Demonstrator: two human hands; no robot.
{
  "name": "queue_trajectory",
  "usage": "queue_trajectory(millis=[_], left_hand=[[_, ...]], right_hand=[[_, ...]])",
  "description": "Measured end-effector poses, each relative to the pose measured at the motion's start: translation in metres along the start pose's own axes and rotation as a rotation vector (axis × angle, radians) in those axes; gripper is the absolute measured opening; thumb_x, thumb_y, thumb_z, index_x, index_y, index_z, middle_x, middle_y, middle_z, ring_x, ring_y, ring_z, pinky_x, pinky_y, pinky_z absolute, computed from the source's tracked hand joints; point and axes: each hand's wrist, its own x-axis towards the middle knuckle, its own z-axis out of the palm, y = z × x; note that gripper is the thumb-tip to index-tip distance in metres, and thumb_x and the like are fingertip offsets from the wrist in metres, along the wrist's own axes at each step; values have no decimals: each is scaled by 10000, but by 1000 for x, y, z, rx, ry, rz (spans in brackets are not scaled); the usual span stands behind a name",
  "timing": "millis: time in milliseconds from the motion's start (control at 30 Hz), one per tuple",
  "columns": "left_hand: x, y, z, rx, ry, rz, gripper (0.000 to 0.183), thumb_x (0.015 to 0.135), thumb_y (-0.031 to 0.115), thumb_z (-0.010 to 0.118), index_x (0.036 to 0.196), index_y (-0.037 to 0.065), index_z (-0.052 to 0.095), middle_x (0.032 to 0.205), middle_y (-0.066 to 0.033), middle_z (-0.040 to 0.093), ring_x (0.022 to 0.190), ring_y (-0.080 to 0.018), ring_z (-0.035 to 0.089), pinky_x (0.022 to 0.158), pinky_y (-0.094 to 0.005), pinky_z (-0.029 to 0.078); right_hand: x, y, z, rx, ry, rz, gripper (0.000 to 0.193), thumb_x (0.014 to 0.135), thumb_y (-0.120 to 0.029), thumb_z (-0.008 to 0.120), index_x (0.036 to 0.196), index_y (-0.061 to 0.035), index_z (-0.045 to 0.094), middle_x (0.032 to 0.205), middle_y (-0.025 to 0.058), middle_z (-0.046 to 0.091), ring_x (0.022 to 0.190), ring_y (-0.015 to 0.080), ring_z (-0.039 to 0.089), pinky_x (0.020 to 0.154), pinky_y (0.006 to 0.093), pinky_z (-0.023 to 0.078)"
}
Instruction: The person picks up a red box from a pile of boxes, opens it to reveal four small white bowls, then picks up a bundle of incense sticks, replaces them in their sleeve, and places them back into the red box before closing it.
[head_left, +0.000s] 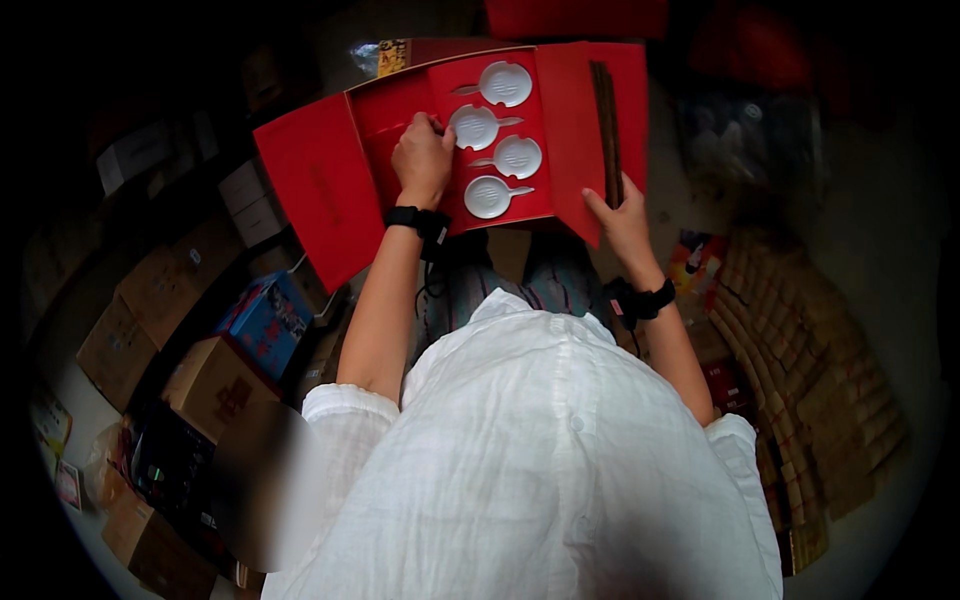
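A red gift box [465,225] lies unfolded in front of me, with its flaps spread to the left and right. Several white spoons [517,157] with round bowls and short handles sit in a column in its red insert, handles pointing alternately left and right. My left hand [423,160] is over the box's left compartment, fingers curled closed beside the second spoon from the top; whatever they grip is hidden. In my right hand [622,215] is the lower end of a bundle of dark brown chopsticks [605,125], upright against the right flap.
Cardboard boxes [150,320] and a blue printed box [268,318] are stacked on the left. To the right stand rows of brown wrapped bundles [800,350] beside a colourful packet [697,262]. A clear plastic bag [750,140] lies at the far right.
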Motion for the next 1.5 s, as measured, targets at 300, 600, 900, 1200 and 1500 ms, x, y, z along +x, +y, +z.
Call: queue_trajectory(millis=[300, 600, 900, 1200, 1500], left_hand=[[-18, -31, -22, -194, -128, 149, 224, 884, 200, 705, 986, 25, 609, 935, -176, 688, 885, -376, 666, 752, -458, 528], [-87, -78, -62, -1, -122, 219, 271, 767, 96, 753, 973, 27, 592, 946, -152, 633, 940, -367, 620, 796, -448, 513], [-109, -89, -53, 115, -180, 498, 308, 694, 94, 788, 923, 88, 582, 896, -82, 586, 915, -289, 578, 816, -421, 403], [-101, -101, -51, 50, -153, 598, 263, 722, 90, 751, 899, 101, 557, 880, -75, 600, 888, -269, 590, 842, -426, 391], [-97, -102, -57, 86, -124, 598, 313, 732, 127, 783, 968, 98, 580, 894, -65, 618, 904, -260, 603, 853, -414, 401]], right_hand=[[-4, -10, 7, -75, -30, 13, 272, 869, -139, 737, 1070, 5, 625, 801, -12, 608, 704, 83, 510, 637, 269, 442], [-6, -16, 19, -117, -60, -10, 280, 861, -152, 746, 1055, 7, 621, 744, -16, 565, 670, 83, 478, 607, 269, 417], [-10, -26, 41, -148, -83, 12, 279, 861, -164, 746, 1041, 7, 617, 720, -17, 540, 655, 86, 461, 587, 274, 401], [-11, -18, 55, -194, -70, -55, 340, 831, -221, 803, 1018, -6, 617, 682, -14, 512, 623, 89, 451, 548, 283, 382], [-20, -25, 78, -254, -119, -35, 416, 822, -337, 820, 934, -4, 598, 650, 19, 490, 600, 111, 442, 538, 309, 372]])
